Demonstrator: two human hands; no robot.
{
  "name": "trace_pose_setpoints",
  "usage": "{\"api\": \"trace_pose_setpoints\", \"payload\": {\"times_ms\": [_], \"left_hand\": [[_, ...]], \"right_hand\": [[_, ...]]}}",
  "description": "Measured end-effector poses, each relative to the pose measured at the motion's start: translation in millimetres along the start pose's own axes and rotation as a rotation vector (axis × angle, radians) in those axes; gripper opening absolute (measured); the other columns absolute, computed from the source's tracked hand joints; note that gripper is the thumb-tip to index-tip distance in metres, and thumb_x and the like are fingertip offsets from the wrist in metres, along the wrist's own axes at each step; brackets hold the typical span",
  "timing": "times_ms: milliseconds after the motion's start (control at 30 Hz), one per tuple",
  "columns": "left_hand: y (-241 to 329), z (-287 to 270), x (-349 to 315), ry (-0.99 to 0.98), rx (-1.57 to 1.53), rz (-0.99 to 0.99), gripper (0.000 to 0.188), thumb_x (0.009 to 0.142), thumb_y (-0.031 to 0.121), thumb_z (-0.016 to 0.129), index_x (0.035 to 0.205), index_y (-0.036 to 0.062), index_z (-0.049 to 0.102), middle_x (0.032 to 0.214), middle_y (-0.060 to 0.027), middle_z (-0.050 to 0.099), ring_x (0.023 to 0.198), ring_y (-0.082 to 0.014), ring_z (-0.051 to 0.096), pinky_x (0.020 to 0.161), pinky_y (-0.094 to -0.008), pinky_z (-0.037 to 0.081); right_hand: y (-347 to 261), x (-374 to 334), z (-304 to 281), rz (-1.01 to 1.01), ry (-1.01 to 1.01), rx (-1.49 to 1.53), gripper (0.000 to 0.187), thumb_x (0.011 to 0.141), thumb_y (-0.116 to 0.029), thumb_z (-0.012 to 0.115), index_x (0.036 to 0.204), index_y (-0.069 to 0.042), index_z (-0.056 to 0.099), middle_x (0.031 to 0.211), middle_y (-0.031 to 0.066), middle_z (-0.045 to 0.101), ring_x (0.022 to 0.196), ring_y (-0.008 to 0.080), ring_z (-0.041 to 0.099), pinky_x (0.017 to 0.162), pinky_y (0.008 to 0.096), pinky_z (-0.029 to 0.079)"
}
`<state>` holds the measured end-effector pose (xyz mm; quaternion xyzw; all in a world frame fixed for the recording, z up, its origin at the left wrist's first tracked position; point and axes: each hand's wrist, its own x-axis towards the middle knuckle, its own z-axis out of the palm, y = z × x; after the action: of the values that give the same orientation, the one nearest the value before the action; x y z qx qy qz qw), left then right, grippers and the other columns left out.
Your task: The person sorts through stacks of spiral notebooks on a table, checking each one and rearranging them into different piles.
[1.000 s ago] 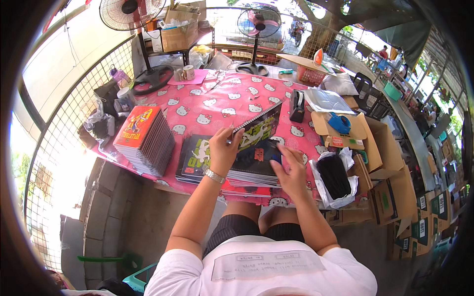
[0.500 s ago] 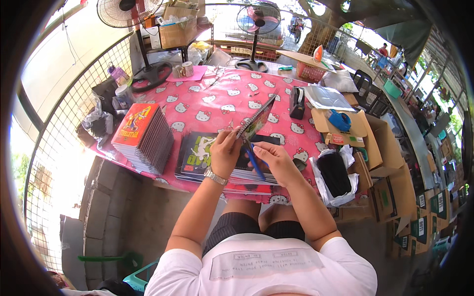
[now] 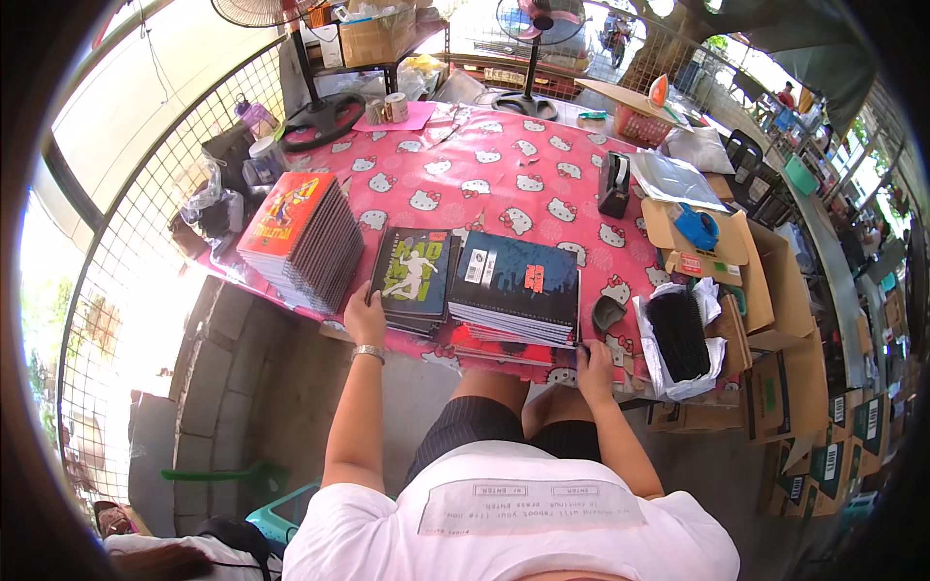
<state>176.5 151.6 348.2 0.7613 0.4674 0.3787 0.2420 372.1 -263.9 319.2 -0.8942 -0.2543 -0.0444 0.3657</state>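
Two stacks of spiral notebooks lie side by side in front of me. The left stack's top notebook (image 3: 415,276) has a dark cover with a pale player figure and green lettering. My left hand (image 3: 364,318) is closed at its lower left edge, gripping the notebook there. To the right, the other stack's top notebook (image 3: 515,281) shows a dark blue cover with small white and orange labels. My right hand (image 3: 595,366) is at that stack's lower right corner, its fingers curled; what they hold is hard to make out. Red-covered notebooks (image 3: 499,345) show below.
A tall stack of orange-covered notebooks (image 3: 300,232) stands at left. On the right are a black tape dispenser (image 3: 613,184), a blue tape roll (image 3: 696,228), a white-wrapped bundle of black strips (image 3: 678,334) and cardboard boxes (image 3: 765,281). Fans (image 3: 528,105) stand at the back.
The notebook raised in my left hand has come down, and my hands have parted to the stacks' outer edges. The blue-handled pliers seen in my right hand no longer show. The view has shifted slightly.
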Motion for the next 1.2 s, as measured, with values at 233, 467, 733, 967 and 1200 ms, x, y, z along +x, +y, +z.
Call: {"api": "trace_pose_setpoints", "payload": {"times_ms": [233, 467, 733, 967, 1200], "left_hand": [[59.5, -7.5, 6.8, 0.095, 0.066, 0.394, 0.027, 0.083, 0.011, 0.071, 0.109, 0.0083, 0.074, 0.113, -0.0106, 0.066, 0.109, -0.0332, 0.059, 0.096, -0.0432, 0.048], [206.2, 6.5, -75.0, -0.584, -0.083, 1.337, 0.036, 0.084, 0.024, 0.072, 0.117, 0.0111, 0.068, 0.115, -0.0074, 0.066, 0.108, -0.0276, 0.063, 0.096, -0.0392, 0.051], [203.2, -5.9, -68.3, -0.711, 0.105, 1.377, 0.037, 0.085, 0.015, 0.062, 0.123, 0.0121, 0.065, 0.116, -0.0054, 0.066, 0.106, -0.0251, 0.065, 0.091, -0.0379, 0.053], [288.7, -51.8, -24.3, -0.798, 0.033, 1.21, 0.032, 0.084, 0.003, 0.059, 0.115, 0.0094, 0.062, 0.107, -0.011, 0.068, 0.101, -0.0309, 0.065, 0.086, -0.0448, 0.053], [293.8, -16.2, -28.2, -0.402, -0.106, 1.162, 0.017, 0.087, 0.012, 0.06, 0.104, 0.0091, 0.059, 0.099, -0.0087, 0.064, 0.097, -0.0298, 0.061, 0.089, -0.043, 0.042]], "right_hand": [[25.4, 56.0, -82.4, -0.155, 0.427, -0.3, 0.009, 0.09, -0.012, 0.063, 0.094, -0.003, 0.065, 0.1, 0.0152, 0.065, 0.098, 0.0368, 0.059, 0.088, 0.0477, 0.044], [90.1, 89.8, -120.1, 0.342, 0.183, -0.76, 0.027, 0.09, -0.022, 0.07, 0.112, -0.008, 0.064, 0.116, 0.0155, 0.059, 0.111, 0.0356, 0.058, 0.094, 0.0464, 0.051], [85.1, 86.4, -88.5, 0.119, 0.08, -0.844, 0.034, 0.081, -0.028, 0.079, 0.104, -0.01, 0.062, 0.112, 0.0118, 0.057, 0.11, 0.0327, 0.059, 0.09, 0.0469, 0.054], [101.6, 92.5, -92.8, 0.109, 0.081, -0.768, 0.015, 0.091, -0.017, 0.065, 0.103, -0.008, 0.067, 0.107, 0.0146, 0.061, 0.105, 0.0355, 0.062, 0.085, 0.05, 0.053], [81.9, 139.2, -145.7, -0.012, 0.211, -0.644, 0.025, 0.094, -0.012, 0.054, 0.11, -0.011, 0.073, 0.106, 0.0193, 0.064, 0.099, 0.0415, 0.065, 0.085, 0.0518, 0.052]]}}
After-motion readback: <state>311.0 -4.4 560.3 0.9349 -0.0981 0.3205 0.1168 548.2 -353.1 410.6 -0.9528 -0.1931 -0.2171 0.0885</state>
